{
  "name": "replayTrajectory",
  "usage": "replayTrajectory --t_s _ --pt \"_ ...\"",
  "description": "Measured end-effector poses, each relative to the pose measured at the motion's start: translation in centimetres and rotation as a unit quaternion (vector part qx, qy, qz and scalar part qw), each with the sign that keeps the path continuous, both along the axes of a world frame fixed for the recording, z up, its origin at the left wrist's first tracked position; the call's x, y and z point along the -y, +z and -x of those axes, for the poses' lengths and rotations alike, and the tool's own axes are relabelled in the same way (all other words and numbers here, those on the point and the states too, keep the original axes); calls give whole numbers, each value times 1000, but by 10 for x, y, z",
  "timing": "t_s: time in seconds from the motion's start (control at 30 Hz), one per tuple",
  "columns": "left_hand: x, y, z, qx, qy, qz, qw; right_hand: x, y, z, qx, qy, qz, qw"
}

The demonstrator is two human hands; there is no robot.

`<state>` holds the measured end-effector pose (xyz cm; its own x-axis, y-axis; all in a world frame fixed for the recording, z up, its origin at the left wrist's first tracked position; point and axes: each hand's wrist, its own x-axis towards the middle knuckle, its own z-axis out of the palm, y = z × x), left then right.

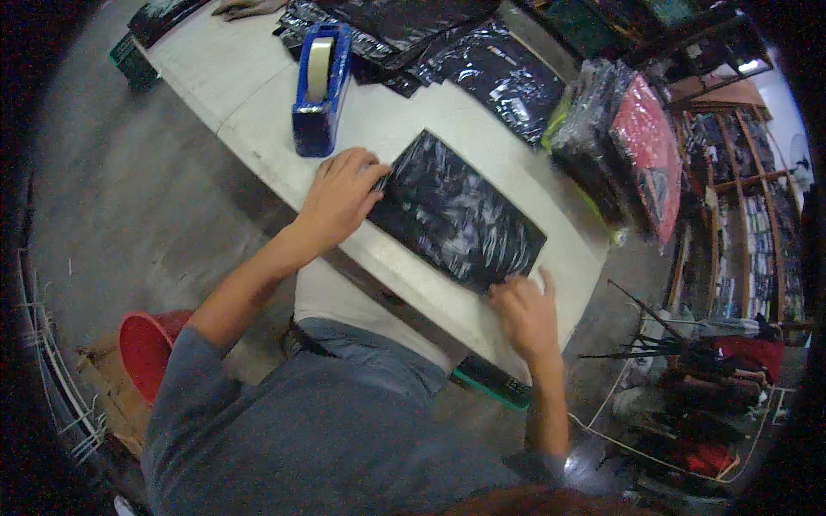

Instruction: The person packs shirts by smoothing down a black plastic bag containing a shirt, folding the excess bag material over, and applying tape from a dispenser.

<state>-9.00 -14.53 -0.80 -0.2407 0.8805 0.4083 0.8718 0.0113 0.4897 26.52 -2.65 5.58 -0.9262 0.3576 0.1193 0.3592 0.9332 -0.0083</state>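
Note:
A flat, dark plastic-wrapped package [458, 209] lies slantwise on the white tabletop before me, its glossy film creased. My left hand [342, 190] is at its left end, thumb and fingers curled around the edge. At the near right corner is my right hand [526, 313], slightly blurred, with its fingers bent against the edge and one finger raised. Whether it pinches the film is hidden. Just beyond my left hand stands a blue tape dispenser [314, 126] with a roll of clear tape [319, 68].
More black plastic packages [500, 80] lie across the far side of the white table [258, 138]. Wrapped bundles [590, 129], one red [648, 148], stand at the right end. Another person's hand [248, 8] rests at the far left. A red bin [142, 355] stands on the floor.

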Motion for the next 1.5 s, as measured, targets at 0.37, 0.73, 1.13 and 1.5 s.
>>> replayTrajectory --t_s 0.37,0.73,1.13,1.5 --pt "26 3 -28 -21 -106 14 994 58 16 62 -117 25 104 987" --pt "7 -2 -38 -16 -91 32 995 89 -32 60 -52 -125 109 985" --pt "24 -12 -7 -43 -128 -12 991 77 -32 11 -103 -255 129 953" --pt "-28 14 -49 -89 -170 4 981 52 -73 99 -235 -200 74 948"
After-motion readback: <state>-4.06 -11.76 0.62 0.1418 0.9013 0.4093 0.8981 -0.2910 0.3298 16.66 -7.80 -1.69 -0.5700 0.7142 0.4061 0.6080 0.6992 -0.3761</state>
